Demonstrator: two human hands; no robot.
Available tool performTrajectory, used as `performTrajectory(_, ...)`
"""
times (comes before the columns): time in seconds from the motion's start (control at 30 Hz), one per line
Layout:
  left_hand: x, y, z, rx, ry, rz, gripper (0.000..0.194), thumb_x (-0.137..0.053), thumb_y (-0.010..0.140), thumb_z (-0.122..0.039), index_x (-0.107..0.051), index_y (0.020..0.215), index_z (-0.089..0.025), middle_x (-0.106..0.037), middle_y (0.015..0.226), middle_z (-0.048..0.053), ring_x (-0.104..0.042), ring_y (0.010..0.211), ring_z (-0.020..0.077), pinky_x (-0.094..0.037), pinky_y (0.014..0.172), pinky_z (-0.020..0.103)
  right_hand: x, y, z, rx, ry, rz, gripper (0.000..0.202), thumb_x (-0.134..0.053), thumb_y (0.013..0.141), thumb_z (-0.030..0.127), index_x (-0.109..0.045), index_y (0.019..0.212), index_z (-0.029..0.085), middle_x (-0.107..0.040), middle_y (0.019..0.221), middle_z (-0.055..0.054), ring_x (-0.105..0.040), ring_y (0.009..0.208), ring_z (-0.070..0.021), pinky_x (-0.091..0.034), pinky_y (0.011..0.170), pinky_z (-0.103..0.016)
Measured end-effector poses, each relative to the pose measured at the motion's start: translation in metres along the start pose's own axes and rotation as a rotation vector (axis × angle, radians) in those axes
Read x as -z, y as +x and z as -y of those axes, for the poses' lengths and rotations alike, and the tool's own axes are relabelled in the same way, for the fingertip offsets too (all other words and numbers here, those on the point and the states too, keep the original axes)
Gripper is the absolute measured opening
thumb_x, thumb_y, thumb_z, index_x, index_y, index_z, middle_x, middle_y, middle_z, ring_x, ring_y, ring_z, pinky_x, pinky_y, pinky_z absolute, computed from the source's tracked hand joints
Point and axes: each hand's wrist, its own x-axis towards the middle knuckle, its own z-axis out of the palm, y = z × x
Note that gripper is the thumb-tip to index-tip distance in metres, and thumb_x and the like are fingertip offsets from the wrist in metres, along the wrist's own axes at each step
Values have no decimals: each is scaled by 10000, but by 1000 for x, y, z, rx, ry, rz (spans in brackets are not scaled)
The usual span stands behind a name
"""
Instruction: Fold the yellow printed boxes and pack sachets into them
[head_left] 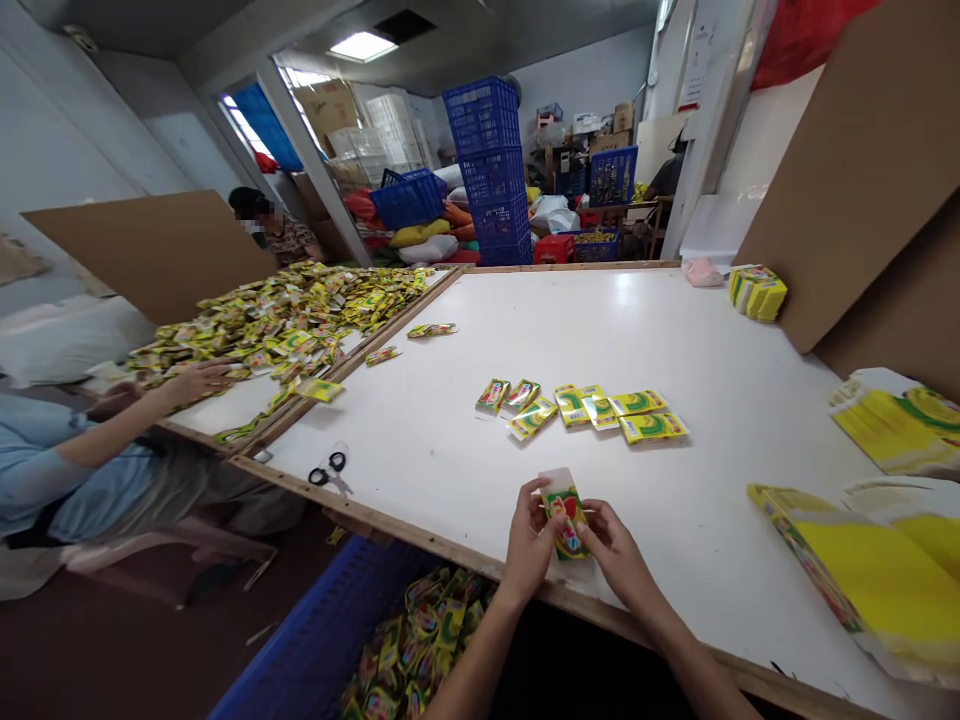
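Near the front edge of the white table (420,500), both hands hold a small yellow-green carton (566,515) with red fruit printed on it. A white flap stands up at its top end. My left hand (529,540) grips the left side, its thumb across the front. On the right side, my right hand (611,545) closes its thumb and fingers on the lower part. Beyond the hands lie several small yellow-green packets, among them a fruit-printed packet (493,395) and a yellow packet (652,428). Whether anything is inside the carton cannot be seen.
Scissors (328,468) lie near the table's left front edge. A packet heap (300,310) covers the neighbouring table, where co-workers sit. Yellow flat cartons (877,570) are stacked at right, and a carton bundle (757,292) stands far right. Below is a blue crate (300,630) of packets.
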Motion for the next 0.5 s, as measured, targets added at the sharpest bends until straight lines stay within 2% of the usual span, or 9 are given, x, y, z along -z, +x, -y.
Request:
performTrajectory(0.1,2,0,-2,30,21,127,443,-718,751,-266,-562,1162,-206,-696,962,57,-658,829,188,-506,751,291,14,-4,-3,45,-46,-55,392,-611,848,461,-476,1153,254,-670,1067,-68,-653,949,-234,-515,834,-370)
performTrajectory(0.27,4,5,0,78,77,248,273,-714,757,-302,-697,991,-162,-698,807,38,-617,709,166,-480,682,272,27,-5,1,78,-119,-20,245,-607,855,436,-624,956,214,-690,879,-43,-647,800,-223,-518,732,-335)
performTrajectory(0.33,1,9,1,81,79,275,245,-705,764,-314,-718,957,-163,-698,812,46,-619,731,177,-485,694,281,30,-4,4,95,-151,-30,239,-593,865,429,-667,892,203,-691,847,-46,-634,788,-221,-508,731,-332)
performTrajectory(0.43,-4,15,3,61,58,283,207,-712,754,-321,-732,896,-172,-689,937,74,-628,865,213,-497,752,299,33,-3,7,135,-189,-70,268,-582,871,429,-704,809,199,-684,841,-54,-622,820,-225,-496,754,-327)
performTrajectory(0.5,-6,17,3,46,33,277,214,-722,743,-317,-721,908,-181,-678,1001,81,-625,931,225,-500,793,310,32,-3,7,159,-198,-107,258,-588,866,429,-707,838,202,-687,862,-56,-627,834,-223,-501,757,-322)
